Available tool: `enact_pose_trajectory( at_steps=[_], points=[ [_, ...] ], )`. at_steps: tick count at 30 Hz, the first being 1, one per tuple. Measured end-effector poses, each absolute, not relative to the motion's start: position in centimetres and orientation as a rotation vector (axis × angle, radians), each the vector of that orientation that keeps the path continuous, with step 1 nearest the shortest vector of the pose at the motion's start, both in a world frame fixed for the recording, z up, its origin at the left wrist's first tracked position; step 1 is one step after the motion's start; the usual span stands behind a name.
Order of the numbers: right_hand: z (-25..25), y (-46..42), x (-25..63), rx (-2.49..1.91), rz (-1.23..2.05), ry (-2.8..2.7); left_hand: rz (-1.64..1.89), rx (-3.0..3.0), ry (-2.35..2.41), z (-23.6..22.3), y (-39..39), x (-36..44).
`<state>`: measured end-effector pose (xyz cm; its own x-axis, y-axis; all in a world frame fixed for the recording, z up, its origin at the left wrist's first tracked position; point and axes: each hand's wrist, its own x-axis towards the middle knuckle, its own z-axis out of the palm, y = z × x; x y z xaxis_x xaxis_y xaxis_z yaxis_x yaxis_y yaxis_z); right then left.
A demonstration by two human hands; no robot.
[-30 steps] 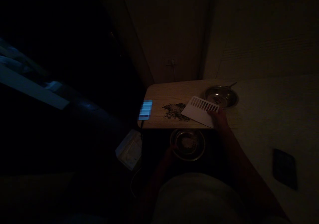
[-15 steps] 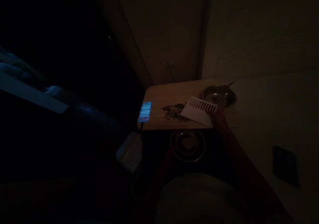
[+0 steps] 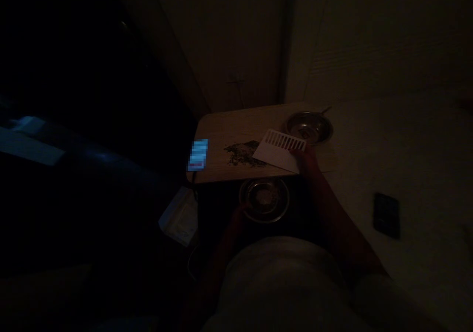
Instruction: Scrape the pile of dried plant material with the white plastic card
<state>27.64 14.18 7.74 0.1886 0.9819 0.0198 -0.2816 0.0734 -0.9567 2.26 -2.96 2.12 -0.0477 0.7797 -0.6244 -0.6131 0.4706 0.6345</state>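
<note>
My right hand (image 3: pixel 307 160) is closed on the right end of a flat white scraper-like sheet (image 3: pixel 273 155) with a row of slots along its far edge. The sheet's left corner meets a spread pile of dark crumbs or grains (image 3: pixel 240 153) on a light wooden table (image 3: pixel 218 122). Below the table's front edge my left hand (image 3: pixel 242 210) grips the left rim of a round metal bowl (image 3: pixel 284 213), which has some pale, grainy stuff at its bottom. Dimness hides most of the left hand's fingers.
Another metal bowl (image 3: pixel 327 130) with a utensil handle stands at the table's back right. A lit phone-like screen (image 3: pixel 198 154) sits at the left edge. A pale box (image 3: pixel 180 218) is low on the left, and a dark flat object (image 3: pixel 386 215) lies at the right.
The whole view has shifted, so everything appears further left and higher. Both hands keep their holds on the white sheet and the bowl, with little visible movement against the table.
</note>
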Motion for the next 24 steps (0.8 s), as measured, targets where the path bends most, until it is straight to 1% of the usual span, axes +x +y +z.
enact_pose_trajectory(
  at_steps=[9,14,19,24],
  points=[
    [7.2,14.7,27.9,-1.026,1.157,-0.946,1.047,0.055,1.233,-0.6,-1.0,2.9],
    [7.1,14.8,27.9,-1.001,1.171,-0.925,1.055,0.07,1.287,0.1,-1.4,2.9],
    [7.0,14.8,27.8,-1.003,1.159,-0.925,1.066,0.116,1.224,1.1,-1.6,3.0],
    [7.1,14.8,27.8,-1.021,1.17,-0.926,1.018,0.125,1.156,0.6,-1.3,3.0]
  ],
)
